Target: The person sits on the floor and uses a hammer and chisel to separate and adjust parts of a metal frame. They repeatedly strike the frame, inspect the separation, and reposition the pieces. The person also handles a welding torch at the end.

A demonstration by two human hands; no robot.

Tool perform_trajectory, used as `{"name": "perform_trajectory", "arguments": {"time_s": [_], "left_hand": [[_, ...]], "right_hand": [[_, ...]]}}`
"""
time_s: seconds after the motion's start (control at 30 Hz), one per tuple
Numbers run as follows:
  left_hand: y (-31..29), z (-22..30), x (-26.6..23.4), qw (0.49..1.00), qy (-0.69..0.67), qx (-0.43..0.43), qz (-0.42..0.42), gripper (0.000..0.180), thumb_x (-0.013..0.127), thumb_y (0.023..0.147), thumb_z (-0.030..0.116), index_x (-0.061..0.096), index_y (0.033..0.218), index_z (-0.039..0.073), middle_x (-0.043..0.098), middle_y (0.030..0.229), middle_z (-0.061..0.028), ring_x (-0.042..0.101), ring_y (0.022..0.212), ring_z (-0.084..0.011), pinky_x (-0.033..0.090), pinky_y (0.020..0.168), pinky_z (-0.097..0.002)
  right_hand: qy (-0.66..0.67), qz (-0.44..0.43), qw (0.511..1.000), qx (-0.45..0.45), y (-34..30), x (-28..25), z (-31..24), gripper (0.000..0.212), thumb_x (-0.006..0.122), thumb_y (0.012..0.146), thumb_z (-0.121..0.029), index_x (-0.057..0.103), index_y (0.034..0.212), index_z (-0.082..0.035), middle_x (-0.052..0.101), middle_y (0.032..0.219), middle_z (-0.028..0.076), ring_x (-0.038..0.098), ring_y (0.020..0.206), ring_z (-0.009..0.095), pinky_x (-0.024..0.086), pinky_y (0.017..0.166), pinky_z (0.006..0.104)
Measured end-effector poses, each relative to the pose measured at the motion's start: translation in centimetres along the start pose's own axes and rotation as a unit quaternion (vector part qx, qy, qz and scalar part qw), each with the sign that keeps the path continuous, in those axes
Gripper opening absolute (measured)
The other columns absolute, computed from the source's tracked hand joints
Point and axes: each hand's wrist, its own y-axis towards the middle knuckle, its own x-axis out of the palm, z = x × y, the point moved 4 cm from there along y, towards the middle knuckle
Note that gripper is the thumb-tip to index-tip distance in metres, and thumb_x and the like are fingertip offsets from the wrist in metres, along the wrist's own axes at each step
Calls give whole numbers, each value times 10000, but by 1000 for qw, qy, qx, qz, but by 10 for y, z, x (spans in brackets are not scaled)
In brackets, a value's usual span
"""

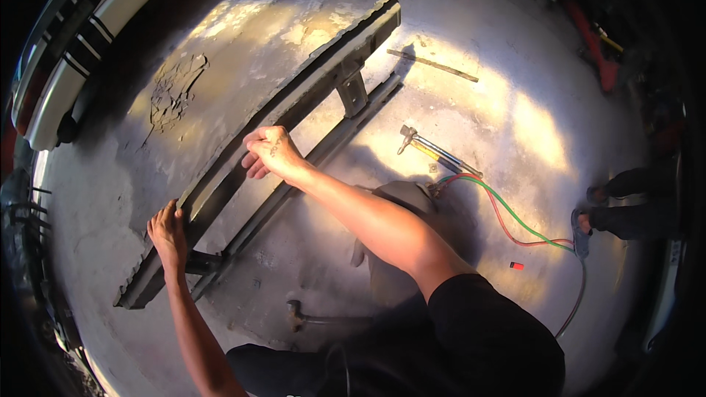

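A long dark metal frame [294, 103] lies diagonally across the floor: two rails joined by short cross-pieces, with a ragged flange along the upper rail. My left hand [168, 237] grips that rail's edge near the frame's lower-left end, fingers over the flange. Farther up, my right hand [273, 153] is at the middle of the same rail, fingers curled and thumb side up. Whatever its fingertips hold, if anything, is hidden. To the right lie a hammer [409, 137] and a yellow-handled tool [435, 151] side by side. Another hammer [296, 315] is close to my body.
Red and green hoses [507, 213] run right toward another person's foot [582, 222]. A thin metal strip [434, 65] lies beyond the frame, and a small red object [517, 266] at right. A vehicle's bumper [110, 22] stands far left. Dark flakes [176, 92] litter the concrete.
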Motion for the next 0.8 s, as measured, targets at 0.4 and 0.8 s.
{"name": "perform_trajectory", "arguments": {"time_s": [0.4,0.8], "left_hand": [[14,-14,2,999,-26,20,1,427,526,1064,398,676,1301,76,700,1177,-132,609,1156,-316,321,1149,-488],[27,-42,12,1000,-17,11,-10,432,530,1062,394,674,1305,67,705,1164,-146,613,1137,-329,347,1120,-471]], "right_hand": [[-144,63,985,71,11,-27,35,322,580,983,-181,669,1141,86,748,891,234,754,673,276,614,551,347],[140,44,984,103,41,-30,103,879,661,970,-531,311,1523,54,563,1333,365,680,1104,452,600,887,517]]}}
